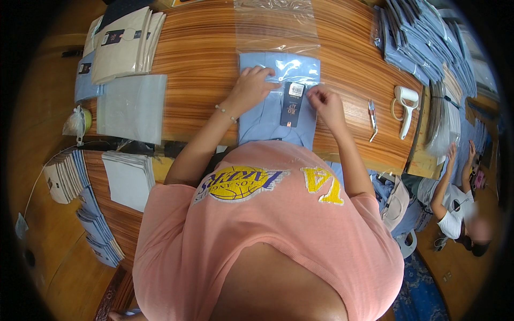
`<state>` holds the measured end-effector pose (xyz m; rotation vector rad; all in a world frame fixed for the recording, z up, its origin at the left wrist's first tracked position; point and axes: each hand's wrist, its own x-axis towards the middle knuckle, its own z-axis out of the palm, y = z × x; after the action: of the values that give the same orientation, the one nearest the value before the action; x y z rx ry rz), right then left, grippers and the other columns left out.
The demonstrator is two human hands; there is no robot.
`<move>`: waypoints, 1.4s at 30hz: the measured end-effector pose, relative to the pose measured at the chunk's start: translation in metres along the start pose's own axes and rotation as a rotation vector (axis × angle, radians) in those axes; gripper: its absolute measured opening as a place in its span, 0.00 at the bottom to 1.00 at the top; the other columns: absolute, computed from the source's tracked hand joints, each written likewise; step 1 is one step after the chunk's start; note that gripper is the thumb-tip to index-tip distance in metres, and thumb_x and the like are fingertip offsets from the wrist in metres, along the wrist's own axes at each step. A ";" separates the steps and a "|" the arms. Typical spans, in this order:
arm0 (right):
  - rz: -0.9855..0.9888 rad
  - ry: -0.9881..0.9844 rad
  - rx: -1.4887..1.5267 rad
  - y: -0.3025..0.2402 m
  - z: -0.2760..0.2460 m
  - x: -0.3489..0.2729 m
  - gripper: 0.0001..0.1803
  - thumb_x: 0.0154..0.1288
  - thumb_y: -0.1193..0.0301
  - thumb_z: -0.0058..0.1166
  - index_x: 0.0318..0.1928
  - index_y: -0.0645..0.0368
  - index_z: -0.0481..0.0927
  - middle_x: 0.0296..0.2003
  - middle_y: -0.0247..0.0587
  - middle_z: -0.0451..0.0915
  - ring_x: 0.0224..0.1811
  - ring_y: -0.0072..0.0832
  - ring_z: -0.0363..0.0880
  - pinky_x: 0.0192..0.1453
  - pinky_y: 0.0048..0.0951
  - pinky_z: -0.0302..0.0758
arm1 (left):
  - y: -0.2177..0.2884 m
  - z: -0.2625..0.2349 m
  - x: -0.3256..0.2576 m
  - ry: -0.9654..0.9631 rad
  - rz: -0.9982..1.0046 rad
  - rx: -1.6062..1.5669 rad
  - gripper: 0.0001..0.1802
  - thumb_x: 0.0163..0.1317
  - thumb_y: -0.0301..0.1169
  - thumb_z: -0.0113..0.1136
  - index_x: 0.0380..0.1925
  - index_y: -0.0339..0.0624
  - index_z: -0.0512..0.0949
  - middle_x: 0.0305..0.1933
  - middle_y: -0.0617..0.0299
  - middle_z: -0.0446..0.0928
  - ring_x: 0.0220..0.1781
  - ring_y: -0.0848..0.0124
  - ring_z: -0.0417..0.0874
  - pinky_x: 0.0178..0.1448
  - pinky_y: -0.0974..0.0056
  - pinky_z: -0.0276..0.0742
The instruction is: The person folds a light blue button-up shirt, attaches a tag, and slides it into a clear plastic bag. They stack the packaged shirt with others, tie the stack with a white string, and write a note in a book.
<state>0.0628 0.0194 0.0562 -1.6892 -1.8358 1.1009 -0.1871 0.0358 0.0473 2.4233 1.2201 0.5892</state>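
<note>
In front of me a folded light-blue shirt [257, 123] lies in a clear plastic bag [278, 27], whose loose end stretches flat beyond the collar. A dark hang tag [289, 109] with a white label sits on the shirt's right half. My left hand [254, 88], a beaded bracelet at its wrist, rests open on the upper left of the bagged shirt, thumb and fingers apart. At the right edge of the bag, beside the tag, is my right hand [327, 106]. Its fingers are curled together, and what they pinch, if anything, is too small to make out.
At right lie a pair of tweezers [372, 120] and a white tape roller [407, 107]. Bagged blue shirts [423, 37] pile up far right; beige ones [120, 53] stand far left above clear bags [134, 107]. Another person [455, 208] is at the lower right.
</note>
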 end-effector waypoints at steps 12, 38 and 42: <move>0.289 0.037 0.554 0.011 0.059 -0.031 0.09 0.57 0.72 0.61 0.35 0.64 0.79 0.22 0.31 0.76 0.19 0.17 0.70 0.22 0.23 0.68 | 0.018 0.017 0.002 -0.059 -0.148 -0.227 0.16 0.52 0.32 0.63 0.43 0.46 0.77 0.39 0.57 0.76 0.44 0.61 0.76 0.52 0.59 0.67; -0.295 0.392 -0.417 -0.009 0.015 -0.006 0.25 0.51 0.82 0.53 0.52 0.55 0.69 0.45 0.47 0.75 0.44 0.40 0.75 0.46 0.42 0.67 | 0.000 -0.020 -0.050 -0.007 -0.269 0.045 0.10 0.53 0.29 0.61 0.36 0.40 0.75 0.43 0.58 0.76 0.51 0.58 0.73 0.56 0.59 0.65; -0.361 0.037 -0.586 -0.012 -0.012 0.016 0.22 0.45 0.82 0.53 0.45 0.55 0.75 0.39 0.42 0.78 0.42 0.42 0.76 0.52 0.45 0.64 | -0.013 -0.038 -0.052 -0.147 -0.278 0.032 0.09 0.52 0.28 0.62 0.33 0.38 0.77 0.41 0.57 0.78 0.51 0.57 0.75 0.53 0.61 0.69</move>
<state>0.0608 0.0383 0.0693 -1.5373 -2.4727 0.3995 -0.2435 0.0056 0.0625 2.2216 1.4765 0.3063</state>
